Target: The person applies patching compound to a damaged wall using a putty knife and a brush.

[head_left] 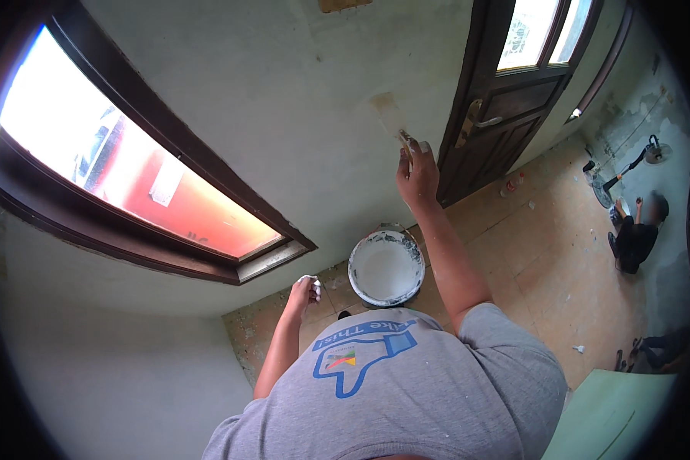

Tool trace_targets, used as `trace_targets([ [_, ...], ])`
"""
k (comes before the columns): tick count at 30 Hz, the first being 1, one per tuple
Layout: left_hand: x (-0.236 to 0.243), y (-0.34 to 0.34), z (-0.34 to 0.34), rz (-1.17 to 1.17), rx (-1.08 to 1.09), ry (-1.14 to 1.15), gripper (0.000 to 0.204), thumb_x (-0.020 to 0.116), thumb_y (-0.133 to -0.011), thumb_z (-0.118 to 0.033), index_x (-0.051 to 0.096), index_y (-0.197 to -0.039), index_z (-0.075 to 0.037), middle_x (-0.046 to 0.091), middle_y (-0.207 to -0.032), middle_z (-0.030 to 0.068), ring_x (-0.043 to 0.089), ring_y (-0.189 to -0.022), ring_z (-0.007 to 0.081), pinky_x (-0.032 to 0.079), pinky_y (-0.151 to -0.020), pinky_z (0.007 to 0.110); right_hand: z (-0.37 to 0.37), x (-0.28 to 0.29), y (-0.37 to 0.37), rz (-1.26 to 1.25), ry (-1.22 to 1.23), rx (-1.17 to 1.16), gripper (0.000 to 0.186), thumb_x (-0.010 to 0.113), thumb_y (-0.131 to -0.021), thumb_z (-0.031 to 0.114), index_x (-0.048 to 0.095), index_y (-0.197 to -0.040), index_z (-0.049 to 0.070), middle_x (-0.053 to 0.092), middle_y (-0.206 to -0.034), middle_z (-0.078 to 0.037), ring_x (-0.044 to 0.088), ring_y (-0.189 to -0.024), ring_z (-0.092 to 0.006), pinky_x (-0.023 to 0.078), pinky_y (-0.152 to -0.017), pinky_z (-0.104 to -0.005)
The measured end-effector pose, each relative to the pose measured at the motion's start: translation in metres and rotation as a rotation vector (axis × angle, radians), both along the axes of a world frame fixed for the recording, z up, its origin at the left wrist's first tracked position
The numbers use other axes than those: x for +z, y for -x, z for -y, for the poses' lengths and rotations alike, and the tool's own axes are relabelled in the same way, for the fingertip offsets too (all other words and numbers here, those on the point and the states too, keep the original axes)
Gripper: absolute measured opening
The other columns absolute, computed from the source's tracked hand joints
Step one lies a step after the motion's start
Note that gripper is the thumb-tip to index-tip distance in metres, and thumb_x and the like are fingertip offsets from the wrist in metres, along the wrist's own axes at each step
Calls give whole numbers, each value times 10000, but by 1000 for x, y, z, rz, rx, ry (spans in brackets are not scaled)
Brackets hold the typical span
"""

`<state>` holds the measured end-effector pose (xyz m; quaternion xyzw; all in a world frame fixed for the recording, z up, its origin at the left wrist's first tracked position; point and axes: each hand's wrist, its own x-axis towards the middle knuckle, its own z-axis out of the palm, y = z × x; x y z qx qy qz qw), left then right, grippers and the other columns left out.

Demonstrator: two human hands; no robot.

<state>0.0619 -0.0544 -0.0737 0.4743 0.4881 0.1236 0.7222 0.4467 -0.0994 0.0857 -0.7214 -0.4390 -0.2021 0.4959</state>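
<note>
My right hand [419,176] is raised to the pale wall [314,115], closed around a slim hand tool [405,141]. Its narrow handle shows between the fingers, but whether it is a brush or a scraper I cannot make out. Just beyond its tip, a beige patch [389,111] marks the wall. My left hand [304,293] hangs low below the window corner, fingers curled, with something white at the fingertips, too small to name. Between my arms, on the floor near the wall, stands a bucket [351,270] of white paint-like material, its rim smeared.
A dark-framed window [207,222] is on the left; a dark wooden door [514,115] is at the far right of the wall. A plastic bottle [512,184] stands near the door. Farther right, a person [638,238] crouches by a long-handled tool [629,167]. A pale green board [617,414] is lower right.
</note>
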Motion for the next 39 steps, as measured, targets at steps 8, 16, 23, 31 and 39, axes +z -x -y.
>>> trace_targets([
  [8,27,-7,4,100,15,-51,237,448,-972,-262,574,-896,-76,607,-723,57,583,-611,160,471,-569,302,21,14,6,-34,84,-139,230,625,-867,86,617,-1096,70,594,-889,-159,650,-745,-365,535,-632,-455],
  [16,19,-12,3,149,80,26,255,410,-986,-261,559,-915,-66,598,-742,65,581,-639,169,480,-593,313,0,18,-8,-56,158,-102,236,625,-859,86,621,-1090,36,612,-931,-189,642,-807,-385,527,-653,-455],
  [23,34,-15,6,170,100,-3,253,408,-966,-263,554,-886,-72,594,-730,68,572,-626,176,467,-586,314,28,10,-5,-85,360,-102,285,628,-847,82,623,-1131,71,616,-916,-170,663,-768,-364,550,-650,-449],
  [31,39,-15,4,190,87,-13,253,401,-971,-259,551,-905,-66,590,-721,61,574,-619,161,458,-571,291,14,47,-16,-59,117,-129,239,605,-875,94,633,-1100,16,620,-892,-206,642,-808,-393,519,-687,-476],
  [39,41,-16,6,220,96,6,239,392,-936,-237,542,-872,-62,584,-719,82,566,-632,193,468,-603,319,18,-9,-21,-135,348,-133,244,589,-881,109,633,-1117,67,627,-915,-179,661,-811,-368,551,-693,-459],
])
